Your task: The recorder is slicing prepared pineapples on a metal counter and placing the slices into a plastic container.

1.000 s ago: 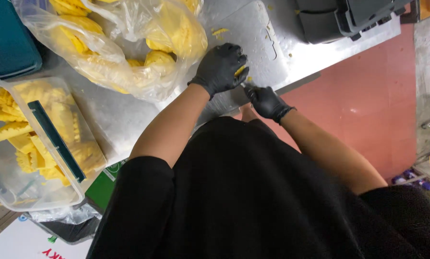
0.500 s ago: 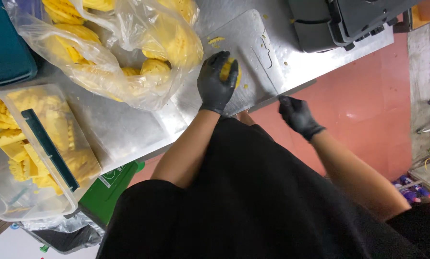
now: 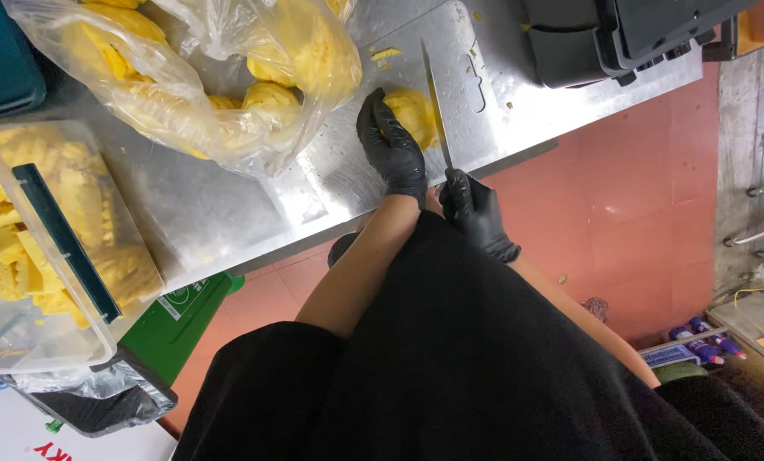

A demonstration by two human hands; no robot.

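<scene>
Here the left hand, in a black glove, lies on a peeled pineapple that rests on the grey cutting board near the front edge of the steel tabletop. Its fingers are curled over the near side of the fruit and press it down. The right hand, also gloved, is closed around the handle of a knife, and the blade stands along the right side of the pineapple, just beside the left fingertips. The main risk, I think, is a cut: the fruit is wet and round, so it could roll or slip under the blade, and the fingers are very near to the edge. The board sits close to the front edge of the tabletop, so a strong push might shift it or send pieces to the red floor. The plastic bag of pineapples touches the board's left side and could crowd the hand.
</scene>
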